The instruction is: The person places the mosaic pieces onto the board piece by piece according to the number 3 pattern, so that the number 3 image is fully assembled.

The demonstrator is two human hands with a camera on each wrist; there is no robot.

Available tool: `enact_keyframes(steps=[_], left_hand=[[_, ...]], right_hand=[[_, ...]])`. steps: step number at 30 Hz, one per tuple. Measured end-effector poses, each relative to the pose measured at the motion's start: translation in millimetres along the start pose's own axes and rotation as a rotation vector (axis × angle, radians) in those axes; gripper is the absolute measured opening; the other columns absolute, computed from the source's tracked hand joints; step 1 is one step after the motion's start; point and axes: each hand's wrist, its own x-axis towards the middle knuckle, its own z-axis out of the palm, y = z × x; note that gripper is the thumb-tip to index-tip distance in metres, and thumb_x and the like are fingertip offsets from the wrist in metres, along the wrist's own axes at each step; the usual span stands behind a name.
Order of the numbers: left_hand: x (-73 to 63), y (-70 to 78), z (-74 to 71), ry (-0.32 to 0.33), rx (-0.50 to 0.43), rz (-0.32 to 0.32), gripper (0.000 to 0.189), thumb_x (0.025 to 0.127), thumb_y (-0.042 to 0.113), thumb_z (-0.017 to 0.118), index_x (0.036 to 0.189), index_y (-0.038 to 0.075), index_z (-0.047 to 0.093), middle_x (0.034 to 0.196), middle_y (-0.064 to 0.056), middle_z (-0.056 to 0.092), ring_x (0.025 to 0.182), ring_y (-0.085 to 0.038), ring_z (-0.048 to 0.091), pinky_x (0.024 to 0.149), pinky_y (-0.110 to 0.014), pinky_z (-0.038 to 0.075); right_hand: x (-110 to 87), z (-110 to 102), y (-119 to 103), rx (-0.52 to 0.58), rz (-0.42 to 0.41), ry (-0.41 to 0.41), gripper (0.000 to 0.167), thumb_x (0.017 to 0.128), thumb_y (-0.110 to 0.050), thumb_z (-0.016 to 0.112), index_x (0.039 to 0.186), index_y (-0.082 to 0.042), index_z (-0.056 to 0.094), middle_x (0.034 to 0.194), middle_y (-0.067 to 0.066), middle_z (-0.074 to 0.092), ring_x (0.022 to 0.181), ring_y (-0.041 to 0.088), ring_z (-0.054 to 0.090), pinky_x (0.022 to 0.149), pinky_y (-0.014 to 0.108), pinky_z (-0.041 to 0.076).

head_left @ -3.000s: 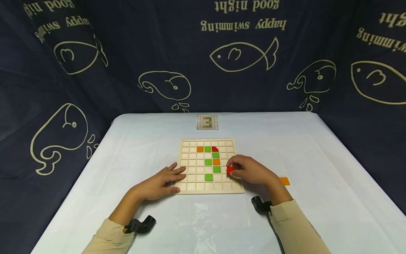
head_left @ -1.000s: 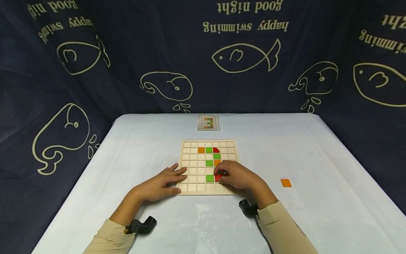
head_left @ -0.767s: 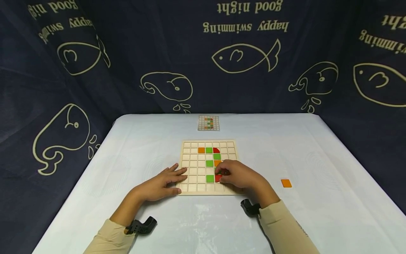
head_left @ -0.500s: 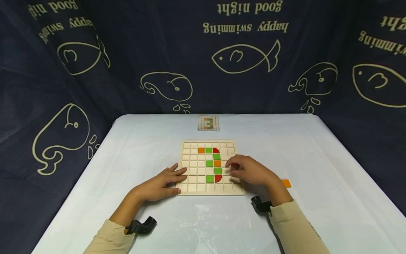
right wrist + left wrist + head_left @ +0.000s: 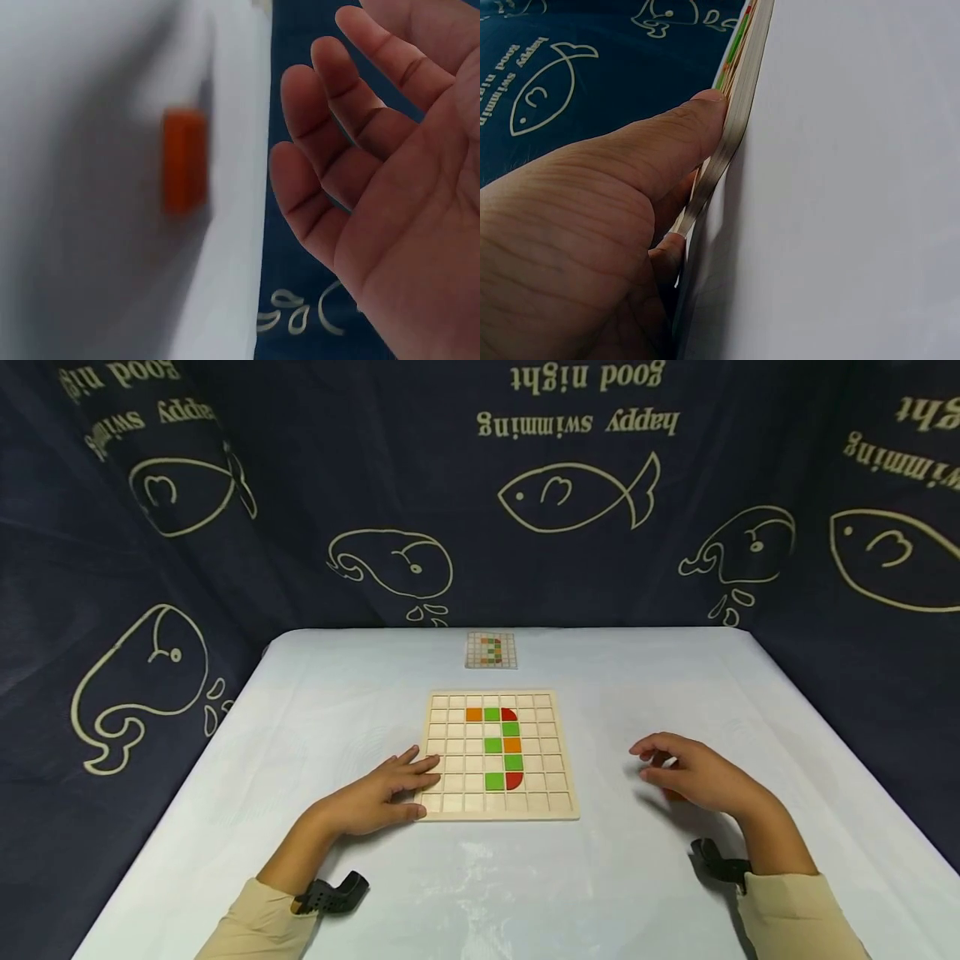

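Note:
A wooden grid board (image 5: 457, 812) lies on the table with green, orange and red tiles set in some of its squares. A red rounded tile (image 5: 513, 781) fills a square beside a green tile (image 5: 494, 782) in the lower part of the pattern. My left hand (image 5: 378, 797) rests on the board's left edge, fingers spread; the left wrist view shows its thumb along the rim. Over the table to the right of the board, my right hand (image 5: 697, 772) holds nothing, its fingers loosely bent. Beneath it lies a loose orange tile (image 5: 184, 161), mostly hidden by the hand in the head view.
Behind the board lies a small card (image 5: 491, 651) printed with a coloured grid pattern. A white cloth (image 5: 600, 877) covers the table. Dark blue curtains (image 5: 420, 460) with fish and whale drawings stand around its back and sides.
My right hand has set the red rounded tile into the board, let go, and moved right to above the loose orange tile. The left hand has stayed on the board's edge.

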Motion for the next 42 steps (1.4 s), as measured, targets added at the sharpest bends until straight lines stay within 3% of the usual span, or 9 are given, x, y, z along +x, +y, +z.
enact_keyframes(steps=[4, 10, 17, 24, 42], left_hand=[[-1.4, 0.3, -0.4, 0.001, -0.001, 0.002, 0.056, 0.095, 0.029, 0.068, 0.144, 0.007, 0.053, 0.159, -0.002, 0.032, 0.151, -0.033, 0.009, 0.119, -0.056, 0.008], [-1.9, 0.7, -0.3, 0.000, -0.006, -0.003, 0.056, 0.095, 0.029, 0.068, 0.144, 0.007, 0.053, 0.160, -0.003, 0.032, 0.151, -0.033, 0.008, 0.119, -0.057, 0.007], [-2.7, 1.8, 0.0, -0.006, -0.007, -0.010, 0.055, 0.096, 0.028, 0.067, 0.144, 0.007, 0.053, 0.159, -0.003, 0.032, 0.151, -0.033, 0.008, 0.119, -0.057, 0.007], [-2.9, 2.5, -0.4, -0.001, 0.004, -0.015, 0.055, 0.096, 0.028, 0.068, 0.144, 0.008, 0.053, 0.159, -0.001, 0.033, 0.151, -0.032, 0.009, 0.119, -0.055, 0.007], [-0.8, 2.9, -0.9, -0.001, 0.003, -0.015, 0.055, 0.095, 0.028, 0.068, 0.145, 0.009, 0.052, 0.159, -0.002, 0.033, 0.151, -0.032, 0.009, 0.119, -0.055, 0.007]], right_hand=[[-14.3, -8.1, 14.3, 0.003, 0.016, 0.001, 0.035, 0.096, -0.015, 0.067, 0.127, -0.002, 0.058, 0.114, 0.016, 0.059, 0.080, 0.022, 0.065, 0.068, 0.030, 0.054], [-28.8, -18.4, 31.5, -0.097, 0.041, 0.042, 0.034, 0.096, -0.021, 0.068, 0.126, -0.007, 0.061, 0.118, 0.009, 0.060, 0.098, 0.012, 0.056, 0.075, 0.025, 0.051], [-34.6, -19.9, 48.7, -0.042, 0.059, -0.019, 0.036, 0.096, -0.018, 0.067, 0.128, -0.003, 0.059, 0.119, 0.011, 0.061, 0.097, 0.011, 0.056, 0.072, 0.026, 0.051], [-32.0, -16.8, 52.5, -0.031, 0.012, -0.024, 0.033, 0.095, -0.015, 0.067, 0.125, -0.002, 0.060, 0.120, 0.012, 0.063, 0.103, 0.012, 0.057, 0.078, 0.022, 0.051], [-32.5, -11.3, 53.8, -0.183, -0.034, 0.034, 0.028, 0.093, -0.016, 0.070, 0.120, -0.012, 0.064, 0.116, 0.000, 0.061, 0.106, 0.007, 0.055, 0.088, 0.016, 0.045]])
